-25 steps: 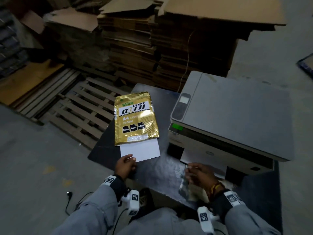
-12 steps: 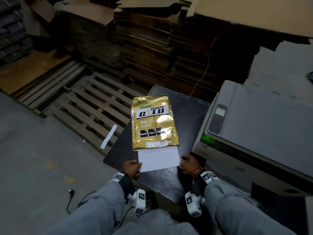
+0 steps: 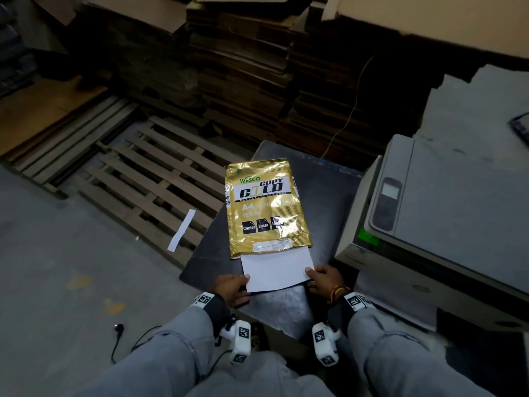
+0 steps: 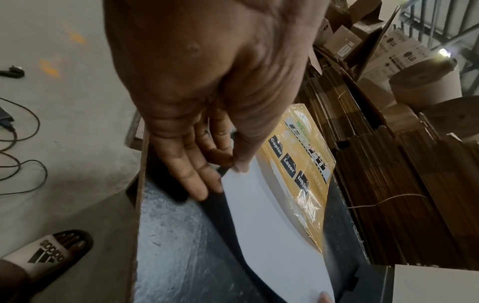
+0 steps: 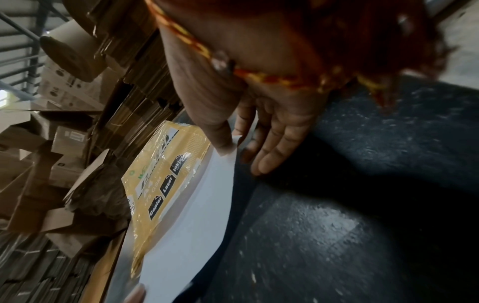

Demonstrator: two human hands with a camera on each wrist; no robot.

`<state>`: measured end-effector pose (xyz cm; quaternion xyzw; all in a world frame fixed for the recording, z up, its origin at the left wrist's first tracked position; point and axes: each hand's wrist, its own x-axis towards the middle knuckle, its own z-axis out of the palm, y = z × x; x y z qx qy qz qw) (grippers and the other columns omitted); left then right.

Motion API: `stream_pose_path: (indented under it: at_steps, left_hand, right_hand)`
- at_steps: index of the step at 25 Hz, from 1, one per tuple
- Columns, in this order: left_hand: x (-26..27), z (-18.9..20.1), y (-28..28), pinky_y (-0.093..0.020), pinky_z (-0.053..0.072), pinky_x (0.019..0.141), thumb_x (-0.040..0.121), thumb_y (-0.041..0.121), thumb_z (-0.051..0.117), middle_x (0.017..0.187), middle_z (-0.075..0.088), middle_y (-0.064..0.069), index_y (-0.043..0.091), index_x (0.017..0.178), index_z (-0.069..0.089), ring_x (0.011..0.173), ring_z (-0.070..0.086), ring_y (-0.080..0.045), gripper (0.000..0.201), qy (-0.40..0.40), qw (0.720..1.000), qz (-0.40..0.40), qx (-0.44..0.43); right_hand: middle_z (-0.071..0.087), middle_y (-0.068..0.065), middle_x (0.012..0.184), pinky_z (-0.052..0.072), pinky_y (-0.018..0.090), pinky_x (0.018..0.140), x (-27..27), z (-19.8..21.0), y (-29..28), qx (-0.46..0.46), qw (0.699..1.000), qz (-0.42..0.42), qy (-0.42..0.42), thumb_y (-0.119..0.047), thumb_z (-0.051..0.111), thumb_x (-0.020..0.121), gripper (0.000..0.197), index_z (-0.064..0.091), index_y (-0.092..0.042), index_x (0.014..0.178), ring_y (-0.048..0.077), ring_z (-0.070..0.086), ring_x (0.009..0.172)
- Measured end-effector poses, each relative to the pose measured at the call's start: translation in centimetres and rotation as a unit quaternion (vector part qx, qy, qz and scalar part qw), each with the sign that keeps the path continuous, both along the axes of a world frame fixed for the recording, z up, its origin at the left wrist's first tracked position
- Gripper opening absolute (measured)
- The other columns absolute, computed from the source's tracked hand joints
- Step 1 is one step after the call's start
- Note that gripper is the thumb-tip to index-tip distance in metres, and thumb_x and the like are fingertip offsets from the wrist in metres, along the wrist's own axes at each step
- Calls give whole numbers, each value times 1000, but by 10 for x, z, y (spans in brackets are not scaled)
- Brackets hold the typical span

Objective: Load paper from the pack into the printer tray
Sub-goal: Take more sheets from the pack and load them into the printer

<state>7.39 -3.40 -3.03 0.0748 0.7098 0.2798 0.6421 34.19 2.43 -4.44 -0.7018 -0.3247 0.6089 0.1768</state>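
**Paper half out of the pack, both hands on its near corners**

The white sheets of paper [image 3: 276,269] lie in the middle of the head view and stick out of the lower, open end of the gold plastic pack [image 3: 266,210]. The pack lies flat on the dark bench [image 3: 286,305]. Its long axis runs from the bottom of the frame to the top, leaning a little to the left at the top. The paper therefore must come out along this axis, toward the bottom of the frame, which is toward you.

Your left hand [image 3: 233,286] is at the lower left corner of the paper and your right hand [image 3: 325,279] at the lower right corner, so the paper is between them. In the left wrist view the thumb presses on top of the corner and the fingers [image 4: 197,184] reach under the edge, nearly straight. In the right wrist view it is the same: thumb on top, fingers [image 5: 269,160] below. Both hands pinch the paper lightly, and its near edge is lifted off the bench. I cannot tell whether you hold one sheet or several.

The grey printer [image 3: 458,202] stands at the right of the frame, just beside the pack, and your right hand is nearer to it. I cannot see the tray clearly here. I judge that a straight pull comes first, and then a carry to the right.
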Motion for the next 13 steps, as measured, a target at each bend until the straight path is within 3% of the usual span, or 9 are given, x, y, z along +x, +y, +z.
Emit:
stream_pose_path:
  at_steps: [3, 6, 7, 10, 11, 13]
  left_hand:
    - [-2, 15, -7, -36, 66, 62, 97, 8, 70, 109, 73, -21, -7, 122, 63, 87, 73, -32, 30, -15, 1000, -2, 4]
    - [-7, 26, -20, -37, 67, 69, 97, 8, 68, 125, 72, -27, -9, 126, 63, 109, 74, -43, 34, -27, 999, -35, -2]
    - [-7, 32, -26, -39, 67, 74, 98, 9, 67, 122, 74, -27, -8, 124, 64, 108, 75, -42, 31, -28, 998, -53, -2]
    - [-12, 33, -41, -47, 65, 89, 99, 12, 66, 82, 81, -13, -1, 111, 66, 75, 80, -27, 18, -14, 994, -112, 5]
    - [-13, 34, -45, -51, 63, 95, 99, 14, 67, 80, 82, -13, 0, 111, 66, 77, 81, -30, 19, -10, 992, -127, 10]
    - [-15, 28, -52, -55, 60, 99, 98, 18, 70, 105, 82, -21, -3, 120, 65, 103, 78, -42, 30, -11, 991, -133, 22]
  right_hand:
    - [69, 13, 77, 53, 24, 47, -2, 9, -9, 4, 1000, -8, 3, -13, 67, 95, 15, 63, -9, 81, 19, 67, 56]
    - [72, 15, 82, 55, 27, 49, 2, 16, -29, 4, 1000, -2, 7, -8, 66, 93, 4, 62, -8, 90, 23, 70, 59]
    - [73, 15, 82, 56, 28, 51, 4, 17, -38, 3, 1000, 5, 3, -6, 66, 92, 4, 63, -9, 93, 24, 70, 60]
    - [75, 11, 86, 57, 31, 55, 15, 21, -67, -2, 999, 41, -15, -2, 65, 87, 16, 64, -13, 98, 27, 72, 62]
    - [75, 11, 88, 57, 32, 56, 18, 23, -77, -6, 998, 53, -12, -1, 64, 87, 18, 63, -15, 98, 27, 72, 62]
    - [76, 14, 92, 57, 34, 58, 26, 25, -95, -16, 997, 73, 4, 0, 62, 88, 21, 63, -15, 102, 26, 71, 62]
